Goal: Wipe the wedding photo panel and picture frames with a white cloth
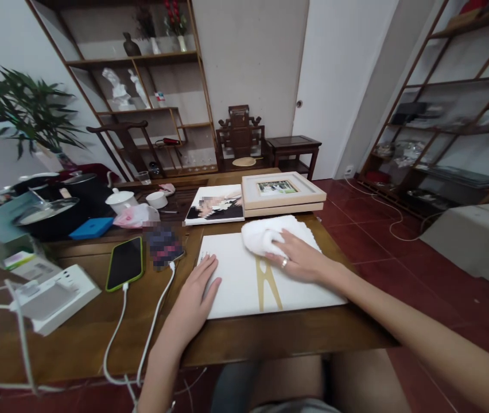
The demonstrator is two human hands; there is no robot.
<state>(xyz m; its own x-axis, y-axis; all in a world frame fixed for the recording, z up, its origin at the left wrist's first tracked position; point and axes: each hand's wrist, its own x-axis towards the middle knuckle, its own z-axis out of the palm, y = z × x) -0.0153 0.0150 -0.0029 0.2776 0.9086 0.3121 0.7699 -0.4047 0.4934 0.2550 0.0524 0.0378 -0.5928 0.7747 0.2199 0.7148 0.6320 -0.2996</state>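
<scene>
A flat white board [231, 281] with a tan A-shaped mark on its face lies near the front edge of the wooden table. My left hand [201, 287] rests flat on its left side, fingers stretched out. On the upper right part, my right hand [298, 255], with a ring on one finger, grips a white cloth [266, 229] pressed against the board. The cloth is bunched at the fingers and covers the board's far right corner. Part of the board's right side is hidden by my right forearm.
Behind the board lie a photo print [216, 206] and stacked pale wooden frames [285, 195]. Leftward are a phone [126, 264] on a white cable, another cabled device [162, 246], a white box [55, 298], a blue box [92, 228], a lidded white cup [120, 201] and dark pots [85, 192].
</scene>
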